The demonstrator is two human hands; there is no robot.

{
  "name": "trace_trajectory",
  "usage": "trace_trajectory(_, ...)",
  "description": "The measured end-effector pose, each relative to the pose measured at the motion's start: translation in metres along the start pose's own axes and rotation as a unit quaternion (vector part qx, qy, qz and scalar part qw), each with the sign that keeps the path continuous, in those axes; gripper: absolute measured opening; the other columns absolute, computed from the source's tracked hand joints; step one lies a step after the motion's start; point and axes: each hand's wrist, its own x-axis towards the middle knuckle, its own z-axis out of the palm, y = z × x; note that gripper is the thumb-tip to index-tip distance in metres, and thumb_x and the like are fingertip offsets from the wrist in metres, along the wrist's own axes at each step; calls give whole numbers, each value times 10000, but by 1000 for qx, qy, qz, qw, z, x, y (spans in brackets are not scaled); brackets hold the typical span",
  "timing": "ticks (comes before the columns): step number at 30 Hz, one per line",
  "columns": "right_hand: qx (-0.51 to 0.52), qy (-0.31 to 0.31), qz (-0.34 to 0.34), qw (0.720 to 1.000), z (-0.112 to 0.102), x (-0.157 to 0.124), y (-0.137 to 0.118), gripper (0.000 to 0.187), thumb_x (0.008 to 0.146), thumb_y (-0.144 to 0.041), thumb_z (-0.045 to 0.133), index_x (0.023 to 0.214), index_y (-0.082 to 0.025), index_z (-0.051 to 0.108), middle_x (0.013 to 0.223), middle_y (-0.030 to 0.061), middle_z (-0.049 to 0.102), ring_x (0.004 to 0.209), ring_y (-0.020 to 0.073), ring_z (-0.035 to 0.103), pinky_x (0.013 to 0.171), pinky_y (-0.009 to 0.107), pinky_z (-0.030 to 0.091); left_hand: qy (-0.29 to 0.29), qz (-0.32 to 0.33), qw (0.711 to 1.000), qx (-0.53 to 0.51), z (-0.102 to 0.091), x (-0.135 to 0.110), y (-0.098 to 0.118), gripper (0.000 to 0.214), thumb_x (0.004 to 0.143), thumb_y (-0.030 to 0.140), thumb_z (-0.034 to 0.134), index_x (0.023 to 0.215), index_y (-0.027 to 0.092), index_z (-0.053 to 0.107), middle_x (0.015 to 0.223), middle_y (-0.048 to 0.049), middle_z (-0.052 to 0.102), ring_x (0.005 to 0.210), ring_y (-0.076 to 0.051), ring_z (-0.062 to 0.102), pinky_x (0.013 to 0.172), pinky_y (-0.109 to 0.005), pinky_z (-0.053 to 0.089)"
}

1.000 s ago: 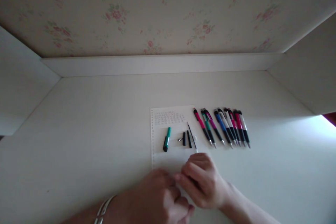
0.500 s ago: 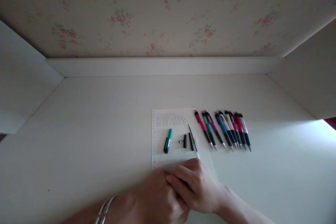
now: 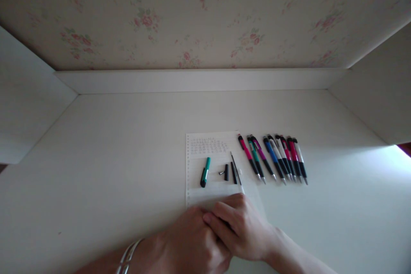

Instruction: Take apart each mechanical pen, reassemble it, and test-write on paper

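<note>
My left hand and my right hand rest together at the near edge of a lined paper sheet. Both are curled, with the right fingers laid over the left. What they hold, if anything, is hidden. On the sheet lie a green pen barrel, a small black piece with a spring, and a thin black refill. A row of several coloured click pens lies to the right of the sheet.
The white desk has a raised back ledge under floral wallpaper, with white side panels at left and right. Bangles sit on my left wrist. Bright light falls on the desk's right side.
Compared with a second ago, my hands have drawn closer, the right fingers now overlapping the left. Since half a second ago nothing has visibly moved.
</note>
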Motion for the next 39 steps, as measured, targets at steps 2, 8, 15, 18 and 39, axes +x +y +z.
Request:
trace_trajectory(2, 1, 2, -1, 1000, 0, 1, 0, 418, 1020, -289, 403, 633, -197, 531, 525, -13, 526, 472, 116, 414, 513, 304, 265, -1, 2, 1000, 4, 1, -1, 0, 294, 839, 121, 524, 576, 194, 631, 526, -1, 624, 431, -163, 540, 387, -345, 352)
trace_trajectory(8, 4, 2, -7, 1000, 0, 2, 1, 422, 1028, -286, 392, 643, -193, 536, 534, -8, 541, 477, 114, 425, 511, 296, 269, -6, 1, 1000, 7, 7, -5, -1, 232, 812, 137, 572, 601, 198, 645, 523, 2, 628, 431, -158, 515, 401, -359, 351)
trace_trajectory(15, 1, 8, -12, 1000, -1, 2, 0, 427, 1026, -274, 398, 633, -191, 539, 526, -10, 539, 466, 114, 412, 501, 308, 263, -4, -4, 1000, -4, 3, -4, -1, 259, 818, 130, 571, 581, 200, 650, 540, -13, 646, 441, -165, 521, 412, -359, 355)
trace_trajectory(18, 2, 8, -11, 1000, -1, 2, 0, 426, 1025, -276, 398, 632, -191, 538, 525, -10, 537, 464, 114, 410, 500, 310, 264, -11, -3, 1000, -2, 3, -3, 0, 271, 828, 135, 567, 578, 201, 647, 523, -8, 635, 429, -160, 520, 410, -355, 361)
trace_trajectory(39, -4, 1, -4, 1000, -4, 4, -2, 424, 1031, -284, 389, 644, -193, 537, 539, -6, 552, 472, 115, 436, 501, 299, 265, -17, -4, 1000, 9, 9, -9, 0, 195, 807, 146, 593, 627, 200, 644, 554, 9, 634, 463, -157, 509, 435, -378, 338)
